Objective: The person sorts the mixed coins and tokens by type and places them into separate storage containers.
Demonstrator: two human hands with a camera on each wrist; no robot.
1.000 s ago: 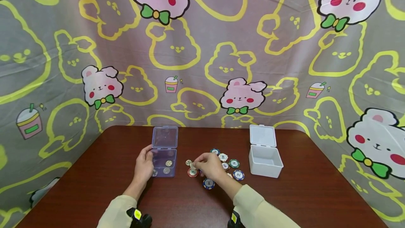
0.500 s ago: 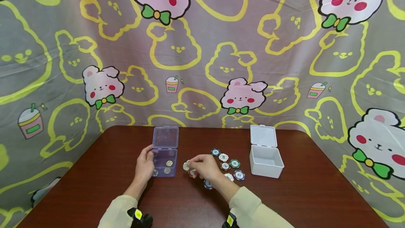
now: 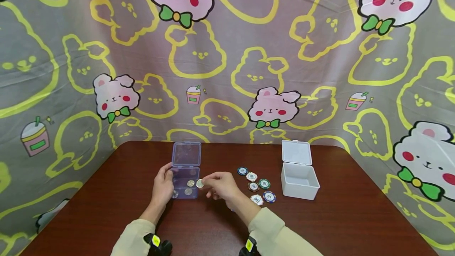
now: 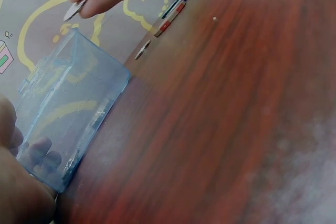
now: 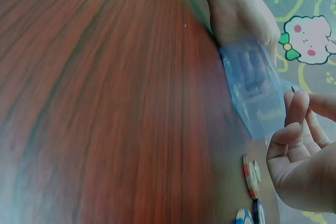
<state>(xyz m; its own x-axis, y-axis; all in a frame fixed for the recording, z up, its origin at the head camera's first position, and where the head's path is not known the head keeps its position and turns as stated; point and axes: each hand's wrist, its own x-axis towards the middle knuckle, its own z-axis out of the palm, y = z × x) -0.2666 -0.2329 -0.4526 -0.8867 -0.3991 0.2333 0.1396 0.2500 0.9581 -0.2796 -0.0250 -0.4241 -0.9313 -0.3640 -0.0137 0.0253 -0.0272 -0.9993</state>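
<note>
A clear bluish plastic box (image 3: 193,172) with its lid (image 3: 186,154) raised stands left of centre, with several coins (image 3: 188,191) on its bottom. My left hand (image 3: 163,187) holds the box by its left side; its fingertips show through the wall in the left wrist view. My right hand (image 3: 222,188) pinches a silvery coin (image 3: 200,183) between thumb and index finger. That coin is just above the box's right rim, tilted in the left wrist view (image 4: 75,9). Another coin (image 4: 142,49) lies on the table beside the box, hidden behind my right hand in the head view.
Several poker chips (image 3: 264,183), blue, white, green and brown, lie on the brown table (image 3: 199,228) right of my right hand. A red-edged chip (image 5: 251,177) lies beneath that hand. A white box (image 3: 299,181) with its lid up stands farther right. A patterned cloth (image 3: 227,66) hangs behind.
My right hand has moved left from the chips to the box's right rim, carrying the pinched coin. My left hand stays on the box.
</note>
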